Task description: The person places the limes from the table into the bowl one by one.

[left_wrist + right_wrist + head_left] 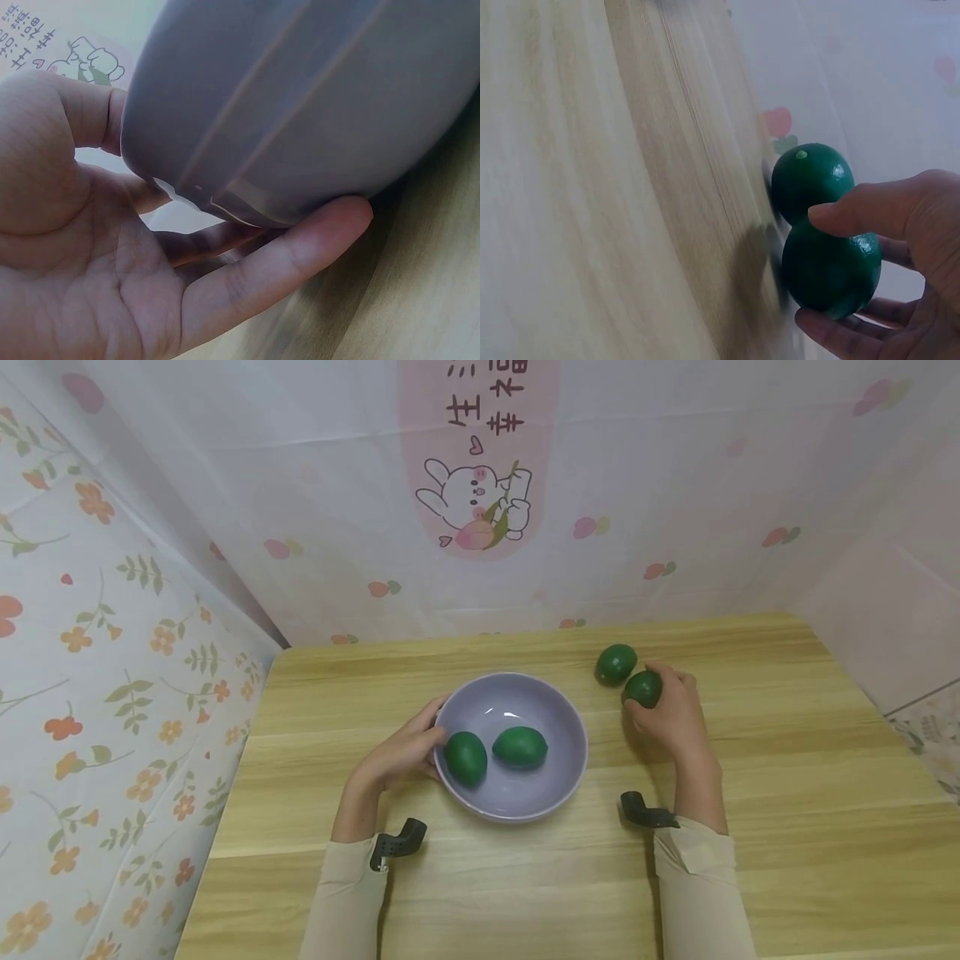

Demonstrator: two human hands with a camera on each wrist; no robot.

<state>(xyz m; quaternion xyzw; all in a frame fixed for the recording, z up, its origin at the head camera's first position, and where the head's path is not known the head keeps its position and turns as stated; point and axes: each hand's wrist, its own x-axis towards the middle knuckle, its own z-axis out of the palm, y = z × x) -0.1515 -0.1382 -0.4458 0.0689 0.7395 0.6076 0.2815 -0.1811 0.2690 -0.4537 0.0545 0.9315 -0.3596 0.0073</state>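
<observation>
A glossy dark-green, lime-shaped fruit (643, 690) sits in the right hand (672, 714), pinched between the thumb and the fingers curled round its other side. It lies to the right of a round, glossy lavender bowl (557, 781) and somewhat farther back, with pale wooden tabletop (600, 852) between. The right hand is the nearer one to it; the left hand (405, 747) grips the bowl's left side, thumb at the rim, fingers against the outer wall. Two green fruits lie inside the bowl. Another green fruit (617, 665) lies just behind the held one; whether they touch is unclear. Fingers cover the held fruit's far end, so its long axis and any table contact are hard to judge.
</observation>
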